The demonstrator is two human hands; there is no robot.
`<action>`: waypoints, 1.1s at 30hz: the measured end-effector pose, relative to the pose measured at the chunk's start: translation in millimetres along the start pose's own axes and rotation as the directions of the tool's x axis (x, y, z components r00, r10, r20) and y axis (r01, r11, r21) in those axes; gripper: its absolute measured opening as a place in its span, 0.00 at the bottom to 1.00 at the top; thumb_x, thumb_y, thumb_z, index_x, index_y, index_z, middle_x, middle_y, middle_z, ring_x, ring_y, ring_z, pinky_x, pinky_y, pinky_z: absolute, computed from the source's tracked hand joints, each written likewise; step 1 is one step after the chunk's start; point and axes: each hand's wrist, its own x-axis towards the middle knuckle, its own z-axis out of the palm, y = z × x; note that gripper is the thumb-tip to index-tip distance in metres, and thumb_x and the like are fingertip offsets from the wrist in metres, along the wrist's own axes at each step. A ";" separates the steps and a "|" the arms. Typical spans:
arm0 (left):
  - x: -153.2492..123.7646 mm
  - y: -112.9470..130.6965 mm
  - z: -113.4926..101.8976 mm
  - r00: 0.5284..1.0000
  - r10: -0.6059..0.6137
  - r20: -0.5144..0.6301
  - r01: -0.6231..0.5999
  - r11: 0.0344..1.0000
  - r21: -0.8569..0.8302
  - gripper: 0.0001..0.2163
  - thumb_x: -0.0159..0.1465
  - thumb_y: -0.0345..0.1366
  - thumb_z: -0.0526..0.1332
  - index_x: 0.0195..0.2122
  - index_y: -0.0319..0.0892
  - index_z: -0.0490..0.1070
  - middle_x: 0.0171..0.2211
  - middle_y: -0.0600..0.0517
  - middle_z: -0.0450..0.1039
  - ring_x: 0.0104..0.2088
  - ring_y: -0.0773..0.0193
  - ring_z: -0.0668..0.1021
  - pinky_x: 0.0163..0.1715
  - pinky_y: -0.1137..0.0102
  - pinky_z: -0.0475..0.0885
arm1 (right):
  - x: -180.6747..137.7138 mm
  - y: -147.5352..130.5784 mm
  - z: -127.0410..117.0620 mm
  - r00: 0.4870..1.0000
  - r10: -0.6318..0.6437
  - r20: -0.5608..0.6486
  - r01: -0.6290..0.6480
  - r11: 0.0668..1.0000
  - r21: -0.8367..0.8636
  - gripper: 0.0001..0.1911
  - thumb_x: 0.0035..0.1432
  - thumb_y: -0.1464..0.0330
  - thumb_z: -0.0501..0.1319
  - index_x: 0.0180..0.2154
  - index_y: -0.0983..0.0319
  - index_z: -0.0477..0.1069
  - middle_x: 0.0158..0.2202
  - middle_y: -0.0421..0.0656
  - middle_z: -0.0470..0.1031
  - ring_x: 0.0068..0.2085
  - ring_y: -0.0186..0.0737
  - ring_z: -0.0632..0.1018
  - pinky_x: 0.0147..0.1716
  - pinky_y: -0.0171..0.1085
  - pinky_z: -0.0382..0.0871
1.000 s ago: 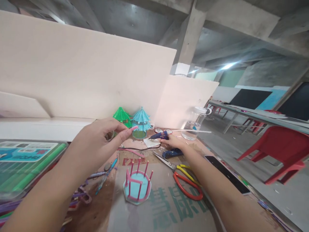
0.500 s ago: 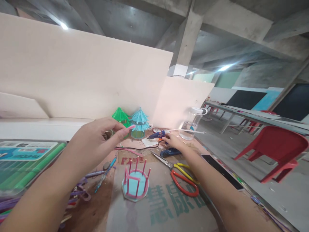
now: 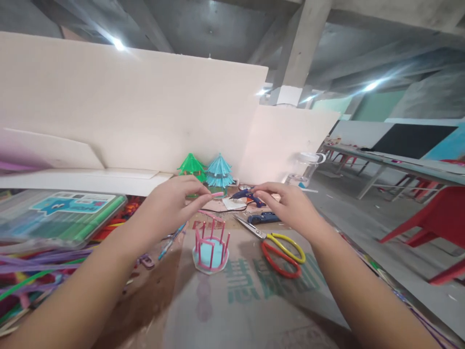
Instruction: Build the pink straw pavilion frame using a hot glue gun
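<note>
My left hand (image 3: 178, 203) is closed in a pinch on a short pink pipe cleaner (image 3: 218, 194). Level with it, my right hand (image 3: 288, 203) has thumb and forefinger slightly apart, with nothing visible between them. Just beyond those fingertips lies a blue glue gun (image 3: 241, 195), partly hidden by the hand. Below and between both hands stands a small round model (image 3: 210, 254), a light blue base with pink pipe-cleaner posts around its rim. Scissors (image 3: 278, 249) with one yellow and one red handle lie to the right of it, beside a dark blue tool (image 3: 265, 217).
Green (image 3: 191, 167) and blue (image 3: 220, 172) layered-roof models stand against the pale board (image 3: 145, 111). A clear bottle (image 3: 303, 169) is at the right. A plastic case of green pens (image 3: 69, 215) and loose pipe cleaners (image 3: 39, 266) lie left. A red chair (image 3: 436, 232) stands beyond the table.
My right hand has let go of the glue gun and come back toward me. My left hand still holds the pink pipe cleaner. The view has shifted slightly.
</note>
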 end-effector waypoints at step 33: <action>-71.9 -3.7 64.1 0.991 0.109 -0.083 -0.103 0.992 0.067 0.08 0.64 0.35 0.56 0.39 0.44 0.74 0.47 0.47 0.75 0.51 0.55 0.73 0.54 0.57 0.66 | -37.0 -36.4 51.8 0.895 -0.440 0.076 0.432 0.896 0.100 0.07 0.61 0.77 0.59 0.35 0.61 0.72 0.32 0.43 0.72 0.38 0.41 0.73 0.38 0.38 0.67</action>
